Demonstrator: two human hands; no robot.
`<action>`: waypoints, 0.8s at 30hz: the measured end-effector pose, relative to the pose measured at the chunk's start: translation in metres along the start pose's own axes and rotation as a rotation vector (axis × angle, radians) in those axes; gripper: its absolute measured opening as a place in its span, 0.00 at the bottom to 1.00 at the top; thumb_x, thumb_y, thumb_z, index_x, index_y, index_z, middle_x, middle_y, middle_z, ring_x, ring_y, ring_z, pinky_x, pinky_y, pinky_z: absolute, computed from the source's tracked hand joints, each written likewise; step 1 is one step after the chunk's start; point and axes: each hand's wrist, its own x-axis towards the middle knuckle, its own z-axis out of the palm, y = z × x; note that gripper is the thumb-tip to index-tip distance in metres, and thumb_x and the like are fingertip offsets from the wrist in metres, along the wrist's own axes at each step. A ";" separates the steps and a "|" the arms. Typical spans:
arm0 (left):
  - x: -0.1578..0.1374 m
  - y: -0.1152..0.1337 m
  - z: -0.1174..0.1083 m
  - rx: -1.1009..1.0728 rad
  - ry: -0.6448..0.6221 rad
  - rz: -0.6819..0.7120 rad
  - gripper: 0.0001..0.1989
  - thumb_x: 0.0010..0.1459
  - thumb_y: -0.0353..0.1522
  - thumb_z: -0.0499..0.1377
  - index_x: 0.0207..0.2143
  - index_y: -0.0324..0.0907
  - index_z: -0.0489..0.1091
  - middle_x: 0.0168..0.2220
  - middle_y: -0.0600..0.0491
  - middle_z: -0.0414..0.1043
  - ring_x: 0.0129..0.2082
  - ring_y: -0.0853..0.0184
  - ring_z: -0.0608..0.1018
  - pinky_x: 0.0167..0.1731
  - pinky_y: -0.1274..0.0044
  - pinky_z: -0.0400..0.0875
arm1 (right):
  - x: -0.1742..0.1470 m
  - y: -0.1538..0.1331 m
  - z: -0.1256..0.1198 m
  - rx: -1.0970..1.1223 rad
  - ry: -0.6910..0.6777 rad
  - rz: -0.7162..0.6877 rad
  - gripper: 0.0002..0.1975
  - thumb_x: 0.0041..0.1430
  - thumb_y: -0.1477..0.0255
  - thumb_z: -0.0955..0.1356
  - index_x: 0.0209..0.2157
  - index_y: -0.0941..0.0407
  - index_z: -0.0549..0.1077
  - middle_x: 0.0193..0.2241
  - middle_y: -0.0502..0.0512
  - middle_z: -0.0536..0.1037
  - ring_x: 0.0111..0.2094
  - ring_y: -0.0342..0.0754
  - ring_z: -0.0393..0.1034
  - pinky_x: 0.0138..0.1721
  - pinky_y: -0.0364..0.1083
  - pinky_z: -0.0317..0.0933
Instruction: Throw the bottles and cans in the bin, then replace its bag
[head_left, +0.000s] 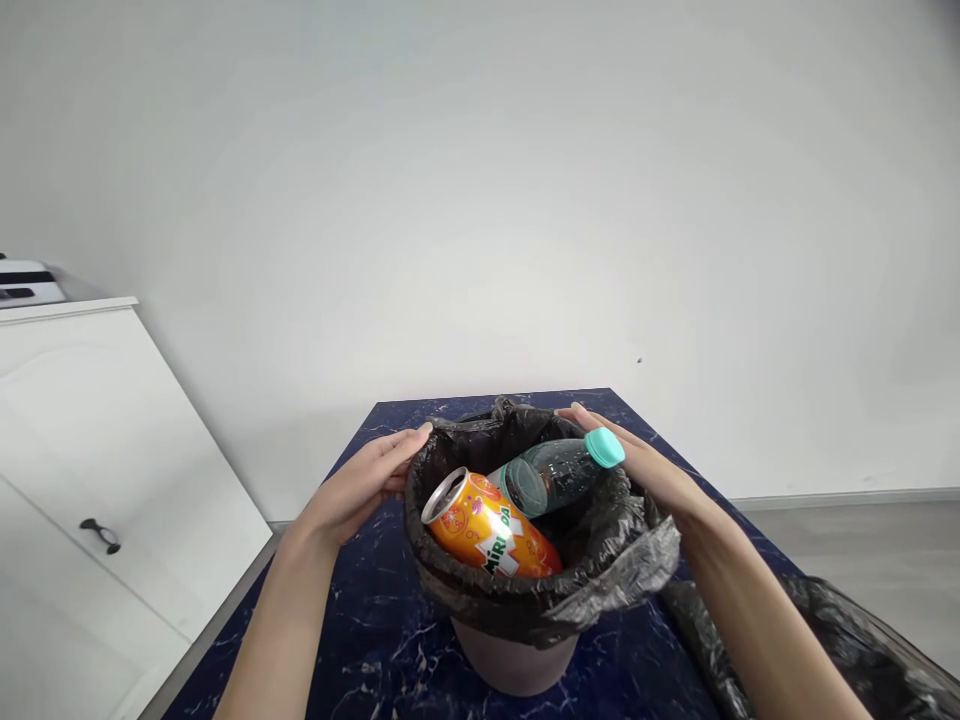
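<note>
Bin liner (600, 575), black plastic, crumpled and folded out over the rim of a small round waste bin (514, 660) that sits on the dark blue marbled table (375, 640), near the middle of it and close to me. Inside the liner an orange Mirinda can (487, 530) lies tilted, open top pointing up and left, and behind it a clear plastic bottle (551, 473) lies across the opening with its teal cap (604, 447) poking past the right edge; can and bottle look to be touching. My left hand (360, 487) is flat against the left side of the liner at the rim, fingers straight and held close together, fingertips touching the plastic, nothing pinched. My right hand (645, 465) is on the far right side of the rim, fingers extended along the liner just behind the bottle cap, palm partly hidden by the bottle, so I cannot tell if it is grasping the plastic. Another black plastic bag (847, 640) lies loose on the table's right edge under my right forearm. White cabinet (97, 470) with a dark handle (101, 534) stands to the left, plain white wall (480, 200) behind.
</note>
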 end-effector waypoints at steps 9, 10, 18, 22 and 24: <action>-0.001 0.002 -0.002 -0.027 0.012 -0.025 0.19 0.61 0.50 0.69 0.35 0.44 0.73 0.34 0.56 0.75 0.35 0.65 0.77 0.35 0.77 0.69 | -0.001 -0.007 0.010 0.260 0.055 0.014 0.27 0.61 0.56 0.76 0.59 0.51 0.78 0.49 0.54 0.87 0.47 0.55 0.84 0.47 0.51 0.78; -0.002 0.004 -0.002 -0.025 0.044 -0.004 0.20 0.61 0.50 0.69 0.34 0.44 0.72 0.33 0.56 0.73 0.34 0.66 0.75 0.34 0.78 0.68 | -0.002 -0.009 0.011 0.283 0.096 0.034 0.28 0.60 0.57 0.77 0.60 0.51 0.78 0.49 0.54 0.87 0.48 0.55 0.84 0.47 0.50 0.78; -0.010 0.016 0.004 -0.068 0.200 0.091 0.23 0.58 0.52 0.70 0.33 0.44 0.69 0.27 0.58 0.70 0.23 0.70 0.70 0.23 0.80 0.61 | -0.014 -0.023 0.007 0.399 0.282 0.073 0.37 0.56 0.55 0.78 0.64 0.50 0.73 0.60 0.56 0.81 0.55 0.61 0.82 0.46 0.54 0.84; -0.018 0.026 0.011 -0.243 0.248 0.080 0.28 0.48 0.46 0.78 0.42 0.49 0.67 0.25 0.63 0.71 0.19 0.72 0.70 0.20 0.82 0.62 | -0.027 -0.035 0.007 0.536 0.362 0.078 0.34 0.52 0.61 0.80 0.61 0.47 0.74 0.65 0.50 0.77 0.61 0.59 0.77 0.49 0.52 0.84; -0.022 0.031 0.014 -0.335 0.292 0.082 0.33 0.42 0.41 0.80 0.46 0.49 0.68 0.28 0.62 0.75 0.22 0.71 0.75 0.22 0.82 0.67 | -0.033 -0.041 0.007 0.637 0.367 0.077 0.33 0.51 0.64 0.80 0.59 0.46 0.75 0.62 0.48 0.80 0.62 0.58 0.77 0.51 0.52 0.83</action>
